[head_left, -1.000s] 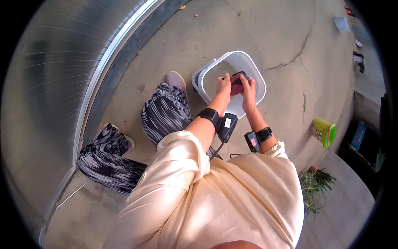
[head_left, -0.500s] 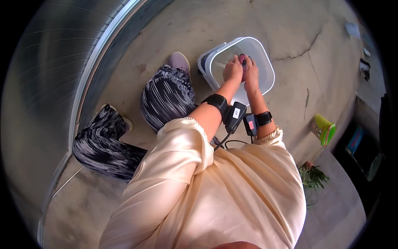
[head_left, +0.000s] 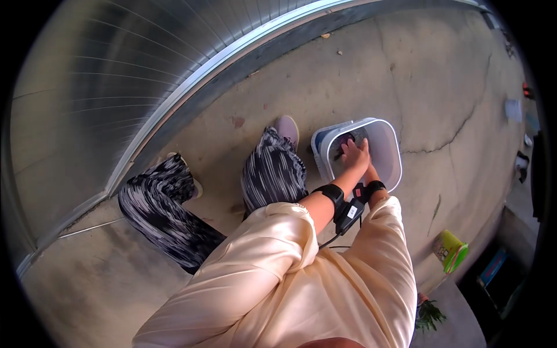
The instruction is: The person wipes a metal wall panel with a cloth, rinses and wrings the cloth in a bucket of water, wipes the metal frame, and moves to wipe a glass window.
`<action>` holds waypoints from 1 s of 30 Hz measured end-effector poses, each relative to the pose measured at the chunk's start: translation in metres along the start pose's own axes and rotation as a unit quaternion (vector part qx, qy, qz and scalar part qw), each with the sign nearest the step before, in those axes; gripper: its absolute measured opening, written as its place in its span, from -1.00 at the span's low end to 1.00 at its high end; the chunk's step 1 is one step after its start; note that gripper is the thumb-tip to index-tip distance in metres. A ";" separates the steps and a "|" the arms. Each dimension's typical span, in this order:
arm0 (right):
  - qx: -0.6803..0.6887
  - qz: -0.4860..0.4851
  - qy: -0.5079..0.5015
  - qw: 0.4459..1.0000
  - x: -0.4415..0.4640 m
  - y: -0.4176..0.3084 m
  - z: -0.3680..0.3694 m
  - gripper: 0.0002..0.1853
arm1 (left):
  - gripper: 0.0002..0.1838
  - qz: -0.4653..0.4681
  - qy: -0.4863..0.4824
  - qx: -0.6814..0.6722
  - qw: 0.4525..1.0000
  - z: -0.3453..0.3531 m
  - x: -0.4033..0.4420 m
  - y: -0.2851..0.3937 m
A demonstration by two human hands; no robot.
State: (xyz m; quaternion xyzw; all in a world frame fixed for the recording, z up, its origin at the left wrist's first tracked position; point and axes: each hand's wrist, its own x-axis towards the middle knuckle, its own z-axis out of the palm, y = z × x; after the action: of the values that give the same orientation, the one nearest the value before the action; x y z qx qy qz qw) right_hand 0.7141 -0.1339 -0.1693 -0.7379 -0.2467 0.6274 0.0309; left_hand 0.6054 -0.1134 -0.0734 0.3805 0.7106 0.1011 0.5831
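The small dark pinkish thing point(head_left: 348, 138) is inside the white tub point(head_left: 394, 152), near the side by the shoe point(head_left: 287, 130). It looks soft, light and easy to squash, maybe slippery if wet. A good way to take it is with both hands around its thick middle, not by a thin edge. The left hand point(head_left: 355, 155) is right by it, and the right hand point(head_left: 369, 169) is partly behind the left. I can't tell if either one grips it. The tub stands on the hard floor point(head_left: 429, 104), well apart from the green pot point(head_left: 449, 251).
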 end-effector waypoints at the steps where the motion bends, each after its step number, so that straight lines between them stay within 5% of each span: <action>1: -0.008 -0.003 -0.007 1.000 0.001 0.002 0.004 -0.62 | -0.21 0.004 0.012 0.014 1.000 0.002 0.000 0.000; 8: 0.186 -0.044 -0.004 0.982 -0.033 0.016 0.001 -0.60 | -0.21 -0.054 -0.023 0.037 0.998 -0.013 0.002 -0.002; 11: 0.298 -0.110 0.048 0.947 -0.100 0.012 -0.005 -0.78 | -0.19 -0.088 -0.046 0.019 0.995 -0.004 0.006 -0.011; 16: 0.385 -0.212 0.066 0.896 -0.167 0.013 0.007 -0.79 | -0.36 -0.220 -0.145 -0.143 0.954 -0.029 -0.026 0.009; 19: 0.393 -0.222 0.130 0.883 -0.197 -0.011 0.024 -0.80 | -0.55 -0.167 -0.298 -0.181 0.922 -0.027 -0.018 -0.008; 20: 0.399 -0.233 0.169 0.870 -0.187 -0.007 0.030 -0.79 | -0.72 -0.168 -0.302 -0.179 0.921 -0.022 -0.016 -0.010; 23: 0.505 -0.259 0.226 0.791 -0.175 -0.015 0.039 -0.73 | -0.77 -0.114 -0.280 -0.216 0.928 -0.010 -0.009 -0.020; 27: 0.603 -0.253 0.234 0.719 -0.150 -0.017 0.045 -0.65 | -0.64 -0.070 -0.291 -0.188 0.936 -0.023 -0.035 -0.004; 30: 0.535 -0.233 0.322 0.745 -0.146 -0.025 0.045 -0.69 | -0.40 -0.039 -0.376 -0.147 0.914 -0.036 -0.039 0.015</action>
State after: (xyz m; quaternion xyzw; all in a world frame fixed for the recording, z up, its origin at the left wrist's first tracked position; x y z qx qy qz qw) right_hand 0.6498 -0.1826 -0.0368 -0.6782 -0.0101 0.3546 0.6436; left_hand 0.5807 -0.1181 -0.0240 0.2720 0.4307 0.0312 0.8600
